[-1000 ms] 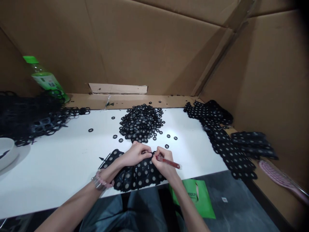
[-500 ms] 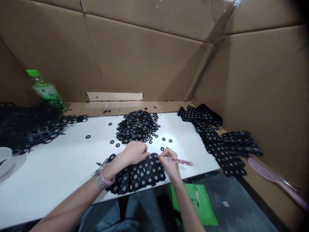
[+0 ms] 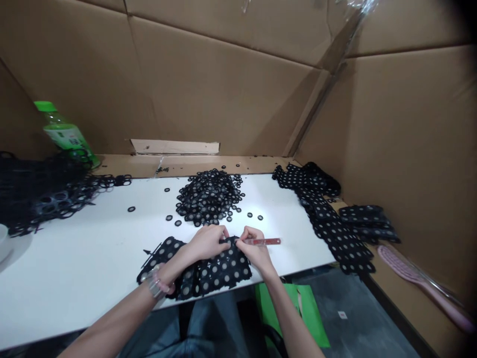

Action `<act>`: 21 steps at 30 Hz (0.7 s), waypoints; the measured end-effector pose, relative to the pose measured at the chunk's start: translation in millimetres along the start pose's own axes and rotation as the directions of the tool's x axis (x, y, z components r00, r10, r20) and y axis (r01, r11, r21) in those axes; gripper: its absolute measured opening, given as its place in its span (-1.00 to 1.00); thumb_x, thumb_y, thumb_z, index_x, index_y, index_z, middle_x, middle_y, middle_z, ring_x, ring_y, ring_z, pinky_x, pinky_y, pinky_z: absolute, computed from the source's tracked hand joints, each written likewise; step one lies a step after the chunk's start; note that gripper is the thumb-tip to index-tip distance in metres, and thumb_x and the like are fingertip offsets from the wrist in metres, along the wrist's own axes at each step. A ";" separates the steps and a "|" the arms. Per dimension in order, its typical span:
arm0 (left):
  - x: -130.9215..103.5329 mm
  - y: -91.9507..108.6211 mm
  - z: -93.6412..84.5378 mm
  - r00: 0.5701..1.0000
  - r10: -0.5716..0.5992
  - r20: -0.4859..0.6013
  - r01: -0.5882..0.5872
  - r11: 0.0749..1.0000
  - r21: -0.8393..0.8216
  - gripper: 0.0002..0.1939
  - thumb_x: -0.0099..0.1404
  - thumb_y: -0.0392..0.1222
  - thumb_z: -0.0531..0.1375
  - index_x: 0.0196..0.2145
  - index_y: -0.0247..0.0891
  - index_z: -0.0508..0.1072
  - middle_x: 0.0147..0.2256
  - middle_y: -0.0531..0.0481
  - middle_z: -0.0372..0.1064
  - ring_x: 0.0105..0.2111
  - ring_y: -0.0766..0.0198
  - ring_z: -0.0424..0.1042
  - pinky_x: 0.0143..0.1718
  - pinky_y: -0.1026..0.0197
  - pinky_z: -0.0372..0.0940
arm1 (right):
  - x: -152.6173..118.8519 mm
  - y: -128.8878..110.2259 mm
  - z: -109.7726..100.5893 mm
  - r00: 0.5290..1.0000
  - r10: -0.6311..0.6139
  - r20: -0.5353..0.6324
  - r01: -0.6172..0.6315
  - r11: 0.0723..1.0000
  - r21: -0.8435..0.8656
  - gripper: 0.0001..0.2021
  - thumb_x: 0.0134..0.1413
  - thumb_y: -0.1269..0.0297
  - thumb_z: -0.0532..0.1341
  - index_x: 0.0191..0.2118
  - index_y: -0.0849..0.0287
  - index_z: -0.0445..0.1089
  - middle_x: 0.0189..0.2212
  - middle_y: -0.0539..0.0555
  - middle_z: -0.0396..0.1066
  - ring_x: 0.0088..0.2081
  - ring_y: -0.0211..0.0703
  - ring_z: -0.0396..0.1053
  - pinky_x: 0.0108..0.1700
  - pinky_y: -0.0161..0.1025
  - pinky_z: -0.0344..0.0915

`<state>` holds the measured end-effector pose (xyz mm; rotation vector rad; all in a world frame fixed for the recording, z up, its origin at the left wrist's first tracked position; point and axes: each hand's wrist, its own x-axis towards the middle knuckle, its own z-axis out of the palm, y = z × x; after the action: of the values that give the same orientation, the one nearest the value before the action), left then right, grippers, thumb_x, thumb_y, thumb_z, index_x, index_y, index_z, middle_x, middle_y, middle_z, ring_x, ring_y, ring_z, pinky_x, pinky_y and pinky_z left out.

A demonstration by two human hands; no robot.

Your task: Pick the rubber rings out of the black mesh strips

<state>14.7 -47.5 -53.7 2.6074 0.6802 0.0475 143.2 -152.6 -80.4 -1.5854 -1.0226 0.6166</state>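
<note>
My left hand [image 3: 209, 243] rests on a black sheet with rows of pale round spots [image 3: 222, 268], at the table's near edge. Its thumb and fingers are closed at the sheet's upper edge. Close to its right, my right hand [image 3: 256, 250] grips a slim pen-like tool with a reddish, see-through handle [image 3: 269, 241]. The tool's tip is hidden by my fingers, which meet the sheet's upper right corner. Just beyond my hands stands a heap of small black rings with pale centres [image 3: 208, 195].
Loose rings [image 3: 131, 209] lie around the heap. Black ring-shaped scraps [image 3: 59, 199] pile up at left, before a green bottle [image 3: 70, 136] and near a white bowl [image 3: 3, 241]. More spotted sheets [image 3: 335, 228] and a pink hairbrush [image 3: 402, 263] lie right. Cardboard walls [image 3: 223, 79] enclose the table.
My right hand has shifted left, nearer my left hand, and the tool lies more level. A loose ring that lay beside my right hand no longer shows there. The view has shifted slightly.
</note>
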 end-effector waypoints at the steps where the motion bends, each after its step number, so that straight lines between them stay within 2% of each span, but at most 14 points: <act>1: 0.8 -1.0 0.5 1.000 0.009 0.008 -0.009 1.000 -0.014 -0.82 0.15 -0.07 0.09 -0.41 -0.21 0.38 -0.46 0.03 0.38 -0.42 0.23 0.35 -0.44 0.29 0.08 | 0.0 -1.0 -0.1 1.000 0.001 -0.002 -0.001 1.000 -0.010 -0.83 -0.29 0.47 0.10 -0.68 0.15 0.07 -0.74 -0.14 0.05 -0.64 -0.35 0.02 -0.58 -0.37 -0.07; 4: 1.8 -3.5 2.1 1.000 0.023 0.014 -0.022 0.998 -0.055 -0.74 0.20 -0.07 0.04 -0.54 -0.24 0.36 -0.53 0.05 0.34 -0.47 0.26 0.31 -0.47 0.29 0.03 | 0.7 -3.5 -0.5 1.000 0.011 0.000 -0.011 0.999 -0.038 -0.83 -0.30 0.46 0.11 -0.69 0.16 0.07 -0.73 -0.14 0.05 -0.64 -0.36 0.01 -0.58 -0.37 -0.06; 15: 0.7 -5.0 4.0 0.999 0.024 -0.022 -0.027 0.988 -0.150 -0.78 0.20 -0.12 0.05 -0.52 -0.25 0.36 -0.54 0.08 0.31 -0.50 0.31 0.26 -0.47 0.31 0.01 | 2.3 -1.3 -2.2 0.999 0.019 0.047 -0.016 0.998 -0.069 -0.85 -0.26 0.45 0.10 -0.67 0.16 0.10 -0.72 -0.12 0.09 -0.61 -0.33 0.06 -0.55 -0.37 -0.01; 21: 0.3 -3.4 1.9 0.998 0.053 -0.036 -0.058 0.981 -0.185 -0.82 0.19 -0.16 0.06 -0.49 -0.26 0.36 -0.53 0.09 0.29 -0.49 0.33 0.24 -0.43 0.32 0.04 | 1.7 -1.3 1.8 0.999 -0.019 0.031 0.023 0.991 -0.128 -0.84 -0.26 0.45 0.10 -0.67 0.15 0.08 -0.72 -0.12 0.05 -0.61 -0.33 0.03 -0.56 -0.37 -0.03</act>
<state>13.6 -45.5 -56.8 2.4500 0.5841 0.1611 142.2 -150.1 -79.5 -1.6798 -1.1187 0.5714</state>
